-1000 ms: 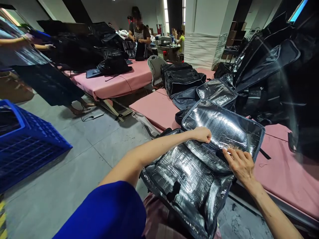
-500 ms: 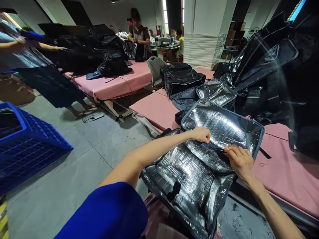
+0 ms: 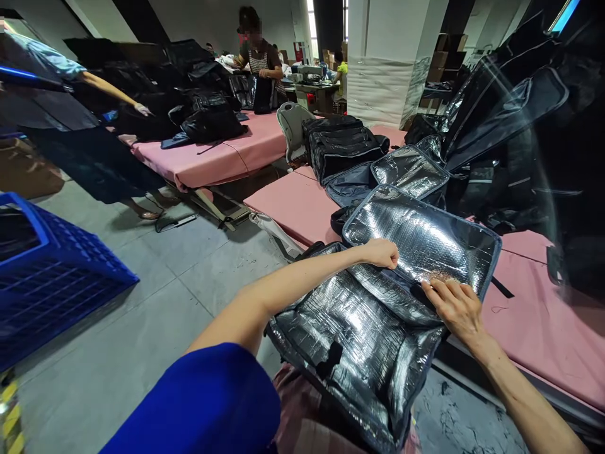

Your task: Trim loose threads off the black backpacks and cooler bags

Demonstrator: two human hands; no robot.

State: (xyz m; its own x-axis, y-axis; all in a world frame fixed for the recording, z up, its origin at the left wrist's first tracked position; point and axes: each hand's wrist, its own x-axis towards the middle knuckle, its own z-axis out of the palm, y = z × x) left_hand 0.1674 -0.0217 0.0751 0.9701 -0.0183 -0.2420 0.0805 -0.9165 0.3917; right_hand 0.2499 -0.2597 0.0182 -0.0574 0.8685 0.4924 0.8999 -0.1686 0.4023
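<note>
An open insulated bag (image 3: 359, 334) with silver foil lining rests on my lap and the edge of the pink table (image 3: 543, 328). Its lid (image 3: 425, 243) lies back on the table. My left hand (image 3: 382, 253) is closed in a pinch on the foil rim where lid and body meet. My right hand (image 3: 454, 304) presses on the same rim further right, fingers bent and gripping the foil edge.
A second foil-lined bag (image 3: 409, 170) lies open behind the first, with black bags (image 3: 343, 146) stacked beyond. A blue plastic crate (image 3: 51, 271) stands on the floor at left. Other people work at a far pink table (image 3: 212, 157). Dark bags (image 3: 529, 139) pile up at right.
My hands have stayed on the bag's rim, almost unmoved. The person at the far left has reached an arm further out over the other table.
</note>
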